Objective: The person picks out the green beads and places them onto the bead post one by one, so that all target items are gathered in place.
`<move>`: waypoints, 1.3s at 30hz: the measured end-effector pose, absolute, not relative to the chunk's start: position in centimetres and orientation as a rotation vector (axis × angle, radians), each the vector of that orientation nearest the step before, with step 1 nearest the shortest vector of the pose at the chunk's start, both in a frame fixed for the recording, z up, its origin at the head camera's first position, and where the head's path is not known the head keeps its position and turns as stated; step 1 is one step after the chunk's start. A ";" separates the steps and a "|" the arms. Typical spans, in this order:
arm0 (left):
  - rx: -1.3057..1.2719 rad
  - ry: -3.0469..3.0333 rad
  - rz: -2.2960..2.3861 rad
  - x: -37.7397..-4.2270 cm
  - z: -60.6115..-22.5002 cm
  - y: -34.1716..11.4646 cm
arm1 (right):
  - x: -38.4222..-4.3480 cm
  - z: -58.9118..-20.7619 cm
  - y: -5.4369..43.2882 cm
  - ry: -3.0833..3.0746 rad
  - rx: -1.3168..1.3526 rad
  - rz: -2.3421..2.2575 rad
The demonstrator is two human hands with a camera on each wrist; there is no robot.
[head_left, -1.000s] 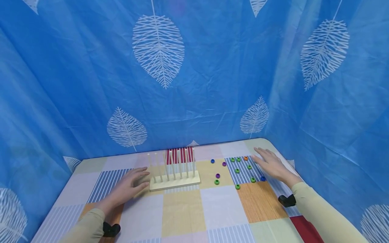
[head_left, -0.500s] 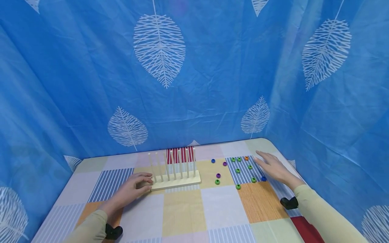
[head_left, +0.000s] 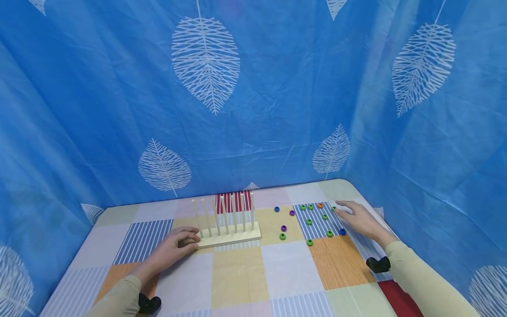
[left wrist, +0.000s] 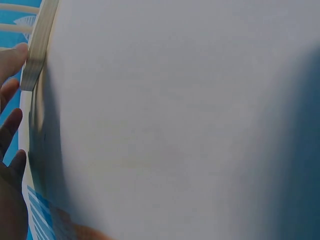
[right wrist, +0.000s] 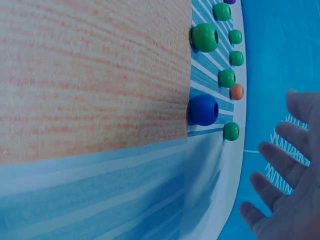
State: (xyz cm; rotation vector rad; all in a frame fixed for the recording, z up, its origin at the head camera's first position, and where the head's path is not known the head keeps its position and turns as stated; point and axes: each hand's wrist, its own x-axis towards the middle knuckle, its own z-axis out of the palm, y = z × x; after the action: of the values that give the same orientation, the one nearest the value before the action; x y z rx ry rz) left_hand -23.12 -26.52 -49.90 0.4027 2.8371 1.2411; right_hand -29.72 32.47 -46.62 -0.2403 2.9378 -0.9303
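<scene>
The likeliest trouble is beads getting away: they are round, so a clumsy touch from the right grip (head_left: 360,220), its fingers apart and nothing between them, might send the green bead (head_left: 334,209) just beside its fingertips rolling toward the worktop's right edge. A low sweep of that wrist could also knock the blue bead (head_left: 342,232) nearer by. At the left of the scene, the left grip (head_left: 172,246) is clamped on the left end of the peg rack (head_left: 229,239), thumb on the near side; too hard a push there might slide or tip the rack, whose tall, thin pegs (head_left: 235,215) stand bare. The rack sits left of centre, the scattered beads to its right, among them an orange bead (head_left: 320,205) at the far side. The worktop (head_left: 237,273) wears a patchwork cloth of plain, striped and wood-look squares, its far right corner rounded. Blue curtains (head_left: 273,88) printed with white leaves (head_left: 207,66) close in the far side and both flanks.
</scene>
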 end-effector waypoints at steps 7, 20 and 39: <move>0.395 2.835 1.234 -23.2 -50.1 -26.6 | -30.1 -46.8 33.0 2.925 -0.181 -0.963; 0.449 2.851 1.225 -23.0 -50.3 -26.6 | -31.0 -47.2 32.9 2.917 -0.131 -0.991; 0.418 2.839 1.221 -22.9 -50.2 -26.3 | -32.0 -47.7 33.0 2.880 -0.092 -1.050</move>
State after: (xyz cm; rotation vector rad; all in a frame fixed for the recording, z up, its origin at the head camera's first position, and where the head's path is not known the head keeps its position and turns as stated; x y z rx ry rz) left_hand -22.92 -26.31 -50.19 0.4178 2.8387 1.2210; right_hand -32.03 33.04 -47.71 -0.0923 2.8797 -1.0500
